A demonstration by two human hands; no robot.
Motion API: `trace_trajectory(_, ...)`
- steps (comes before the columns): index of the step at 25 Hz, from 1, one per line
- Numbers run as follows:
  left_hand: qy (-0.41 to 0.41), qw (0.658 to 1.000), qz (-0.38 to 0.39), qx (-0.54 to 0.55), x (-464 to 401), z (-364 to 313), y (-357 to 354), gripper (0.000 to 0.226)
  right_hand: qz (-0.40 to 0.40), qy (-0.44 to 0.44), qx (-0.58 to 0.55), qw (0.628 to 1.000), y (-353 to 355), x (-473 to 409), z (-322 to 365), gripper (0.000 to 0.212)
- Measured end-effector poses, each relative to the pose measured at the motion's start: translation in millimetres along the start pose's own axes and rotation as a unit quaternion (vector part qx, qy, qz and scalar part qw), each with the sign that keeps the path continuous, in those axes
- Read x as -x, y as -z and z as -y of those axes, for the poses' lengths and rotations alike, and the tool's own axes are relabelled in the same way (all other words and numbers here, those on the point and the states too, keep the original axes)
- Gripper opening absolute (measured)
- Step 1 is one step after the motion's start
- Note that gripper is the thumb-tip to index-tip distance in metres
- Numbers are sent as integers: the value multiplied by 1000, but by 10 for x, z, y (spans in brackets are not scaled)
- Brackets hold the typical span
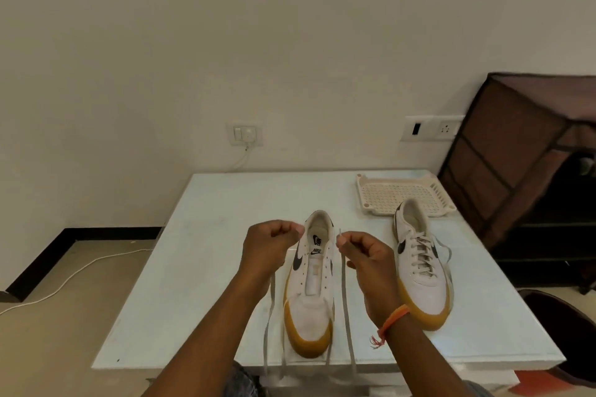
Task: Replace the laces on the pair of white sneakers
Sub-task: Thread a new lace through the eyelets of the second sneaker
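Two lace (347, 309) runs hang nearest of all, dropping over the near edge of the tabletop (180, 293) on either side of the unlaced sneaker (310, 296), which stands toe toward the person close to that edge. Its eyelets look empty up the throat, though the lowest pair is hard to make out, so the lace may cross there only. Above the shoe's collar both hands are raised level. The right hand (366, 256) pinches a lace tip between thumb and forefinger, the tip poking up clear of the pinch; the other fingers curl loosely. The left hand (272, 246) is curled with thumb against forefinger, apparently pinching the other end, though that tip is hidden.

Judged from this, the step is evening the two ends before threading. To do it well, draw both sides up to the same height, keep the flat lace untwisted, then feed each tip through the next eyelet from beneath.

Farther back, toward the right edge, the laced sneaker (419, 263) stands, its heel at a cream perforated tray (387, 192) near the far right corner.
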State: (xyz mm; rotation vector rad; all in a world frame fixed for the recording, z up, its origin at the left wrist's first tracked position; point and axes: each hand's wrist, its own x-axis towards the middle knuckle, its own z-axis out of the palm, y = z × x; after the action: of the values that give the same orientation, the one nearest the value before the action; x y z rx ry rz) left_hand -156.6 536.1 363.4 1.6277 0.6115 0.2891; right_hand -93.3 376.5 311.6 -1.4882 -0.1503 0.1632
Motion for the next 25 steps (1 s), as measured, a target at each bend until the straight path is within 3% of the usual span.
trace_trajectory(6, -118, 981, 69, 137, 567, -1568, -59, 33, 3, 110, -76, 991, -129, 199, 1662, 12)
trace_trajectory(13, -302, 948, 31, 90, 1107, -2524, -2, 25, 21, 210, -129, 969, -276, 560, 2935, 13)
trace_trajectory(18, -308, 926, 24, 216, 1315, -2804, 56, 23, 13, 246, -161, 956, -351, 744, 3297, 13)
trace_trajectory(25, -264, 925, 40, 270, 1451, -2837, 74, 12, 18, 239, -179, 954, -370, 792, 3323, 12)
